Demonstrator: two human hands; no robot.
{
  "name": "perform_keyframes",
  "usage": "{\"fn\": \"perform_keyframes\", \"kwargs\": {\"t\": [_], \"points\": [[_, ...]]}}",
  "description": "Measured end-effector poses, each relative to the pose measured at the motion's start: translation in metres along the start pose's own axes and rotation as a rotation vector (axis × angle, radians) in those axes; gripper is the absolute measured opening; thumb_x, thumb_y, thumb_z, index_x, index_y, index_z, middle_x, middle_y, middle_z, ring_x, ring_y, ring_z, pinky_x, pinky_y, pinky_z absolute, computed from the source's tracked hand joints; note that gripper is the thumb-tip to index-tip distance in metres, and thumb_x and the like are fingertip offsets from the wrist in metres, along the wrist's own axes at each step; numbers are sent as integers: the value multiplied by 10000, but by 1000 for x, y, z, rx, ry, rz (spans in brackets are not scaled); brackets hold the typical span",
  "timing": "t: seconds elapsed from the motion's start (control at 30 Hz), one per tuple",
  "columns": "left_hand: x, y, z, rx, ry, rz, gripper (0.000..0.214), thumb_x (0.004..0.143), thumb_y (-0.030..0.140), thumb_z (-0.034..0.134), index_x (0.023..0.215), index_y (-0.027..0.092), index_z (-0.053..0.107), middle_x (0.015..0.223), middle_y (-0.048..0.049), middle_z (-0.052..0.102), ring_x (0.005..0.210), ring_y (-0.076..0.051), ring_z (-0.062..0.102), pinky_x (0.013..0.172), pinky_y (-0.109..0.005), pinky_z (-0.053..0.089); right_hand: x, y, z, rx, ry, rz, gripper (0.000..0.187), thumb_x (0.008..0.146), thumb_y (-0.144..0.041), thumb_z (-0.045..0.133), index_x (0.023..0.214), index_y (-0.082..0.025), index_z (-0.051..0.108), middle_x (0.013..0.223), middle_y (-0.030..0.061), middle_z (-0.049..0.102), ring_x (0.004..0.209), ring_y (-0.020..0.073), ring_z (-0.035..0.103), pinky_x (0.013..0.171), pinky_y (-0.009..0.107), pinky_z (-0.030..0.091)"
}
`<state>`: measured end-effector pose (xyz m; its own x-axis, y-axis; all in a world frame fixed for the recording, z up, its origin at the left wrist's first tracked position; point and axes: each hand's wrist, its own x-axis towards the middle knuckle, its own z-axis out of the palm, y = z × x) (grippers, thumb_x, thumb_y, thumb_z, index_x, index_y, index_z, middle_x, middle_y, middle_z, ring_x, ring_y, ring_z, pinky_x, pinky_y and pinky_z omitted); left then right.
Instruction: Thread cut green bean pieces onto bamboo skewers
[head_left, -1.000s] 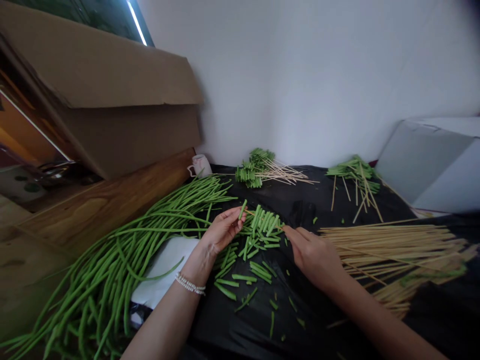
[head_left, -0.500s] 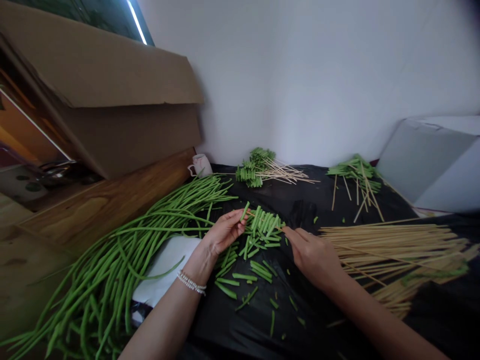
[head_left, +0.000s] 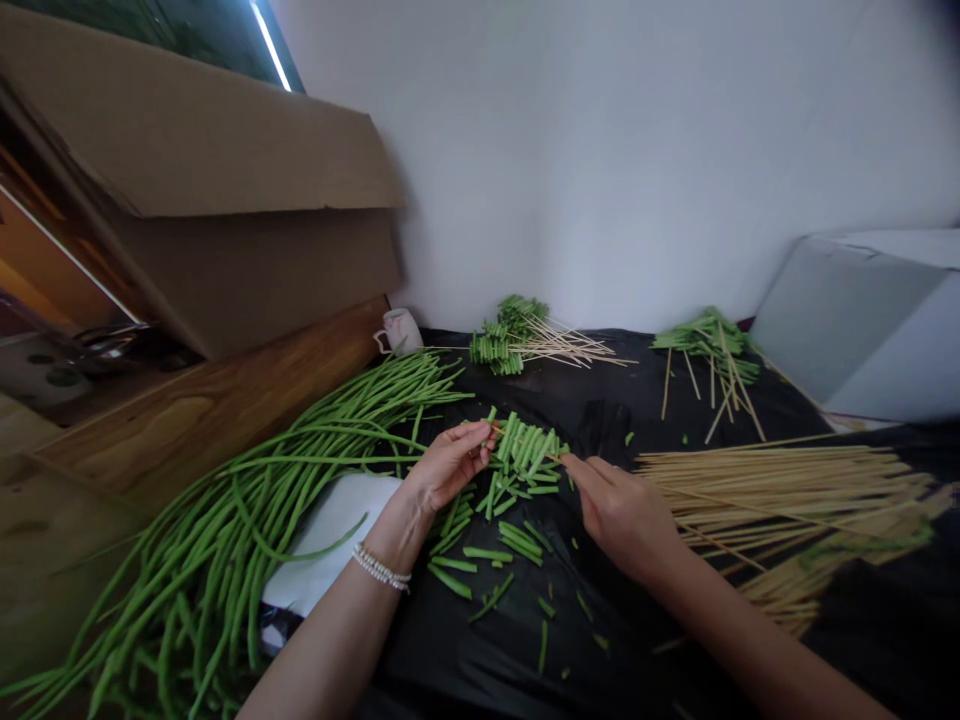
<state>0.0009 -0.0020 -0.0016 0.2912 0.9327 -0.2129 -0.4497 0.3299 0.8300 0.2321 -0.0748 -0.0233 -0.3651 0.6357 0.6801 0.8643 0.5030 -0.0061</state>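
Between thumb and fingers, my left hand (head_left: 455, 460) pinches a short cut piece of green bean (head_left: 491, 414) at the tip of a skewer. My right hand (head_left: 626, 510) is closed on the other end of that wooden skewer (head_left: 556, 457). A row of cut bean pieces (head_left: 531, 445) sits side by side along the skewer between my hands. Loose cut pieces (head_left: 519, 542) lie below on the black plastic sheet (head_left: 480, 650). Left of my left hand spreads a heap of long whole green beans (head_left: 247, 490), partly over a white board-like item (head_left: 330, 530).
Many bare skewers (head_left: 780, 490) lie at the right. Filled skewers rest in a pile (head_left: 517, 335) at the back and another pile (head_left: 709, 340) at back right. A cup (head_left: 401, 331), a cardboard box (head_left: 247, 200) and a white box (head_left: 862, 320) border the sheet.
The bean piece in my left hand has shifted slightly down and sits lower in the fingers. Both hands stay nearly in place, the right still gripping the skewer.
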Motion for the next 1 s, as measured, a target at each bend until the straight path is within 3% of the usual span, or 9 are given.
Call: {"fn": "perform_keyframes", "kwargs": {"t": [0.27, 0.4, 0.47, 0.6, 0.8, 1.0], "points": [[-5, -6, 10, 163, 31, 38, 210, 575, 222, 861, 693, 113, 726, 711, -20, 649, 680, -89, 577, 677, -208, 460, 0, -3, 0, 21, -12, -3, 342, 870, -71, 400, 1112, -118, 636, 763, 25, 642, 604, 116, 571, 555, 256, 381], [-4, 3, 5, 264, 59, 143, 289, 582, 325, 851, 774, 133, 753, 759, -44, 677, 656, -94, 560, 643, -212, 437, 2, 2, -2, -4, 12, -2, 331, 886, -89, 402, 1122, -128, 631, 763, 21, 642, 617, 127, 580, 561, 260, 385], [-2, 10, -5, 404, 141, 240, 361, 654, 416, 789, 880, 136, 760, 806, -72, 701, 646, -104, 557, 614, -214, 418, 2, 6, -3, -28, 18, 24, 320, 895, -103, 410, 1128, -131, 628, 773, 22, 645, 635, 131, 588, 569, 259, 385], [4, 23, -29, 874, 374, 439, 271, 688, 393, 741, 772, 136, 755, 750, -69, 715, 651, -154, 576, 625, -247, 408, 1, 11, -2, -55, -4, 52, 317, 898, -113, 415, 1138, -131, 622, 806, 29, 658, 664, 133, 595, 582, 256, 383], [6, 27, -47, 1422, 473, 420, 168, 774, 295, 618, 814, 192, 745, 816, -53, 732, 761, -212, 642, 711, -292, 446, 2, 9, -1, -73, 1, 30, 317, 908, -120, 399, 1129, -146, 625, 790, 24, 658, 654, 128, 590, 573, 254, 363], [5, 19, -46, 1784, 515, 432, 289, 831, 228, 535, 1068, 181, 694, 1022, -106, 715, 982, -263, 620, 890, -367, 447, 3, 8, -2, -82, 19, 17, 314, 918, -131, 380, 1112, -152, 627, 750, 13, 645, 606, 121, 571, 541, 261, 339]]}}
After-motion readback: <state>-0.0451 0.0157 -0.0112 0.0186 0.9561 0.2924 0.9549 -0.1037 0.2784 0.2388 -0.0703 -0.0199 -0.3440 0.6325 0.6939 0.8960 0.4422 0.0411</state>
